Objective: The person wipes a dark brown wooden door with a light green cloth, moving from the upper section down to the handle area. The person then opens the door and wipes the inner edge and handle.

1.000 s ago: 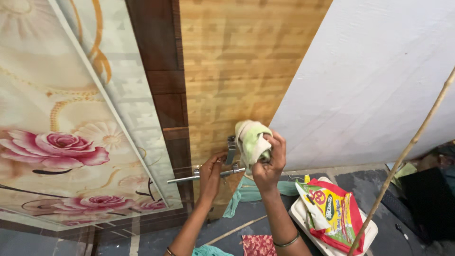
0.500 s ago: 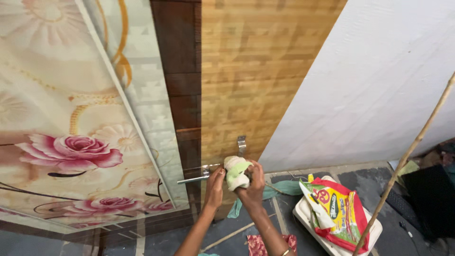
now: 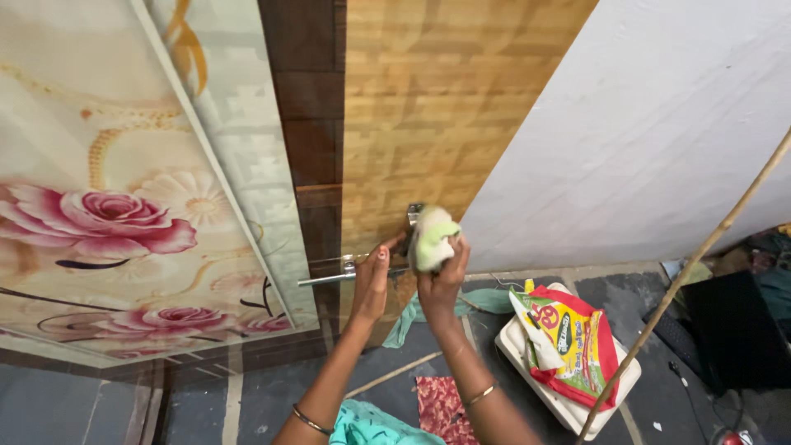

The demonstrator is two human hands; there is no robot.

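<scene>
Steel catches the light on a door's sliding bolt (image 3: 346,274), its long rod lying level across the brown wooden door (image 3: 412,107) and pointing left past the door's edge. The left hand (image 3: 372,280), arm reaching up, closes loosely around the rod. Just right of it, the right hand (image 3: 441,276) grips a bunched white-and-green cloth (image 3: 431,236), pressed against the bolt's bracket above the fingers.

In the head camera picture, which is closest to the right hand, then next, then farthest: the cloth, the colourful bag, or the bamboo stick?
1. Crumpled white and green cloth: gripped in the right hand.
2. Red, yellow and green printed bag: lower right, on a white container.
3. Long thin bamboo stick: far right, leaning.
</scene>
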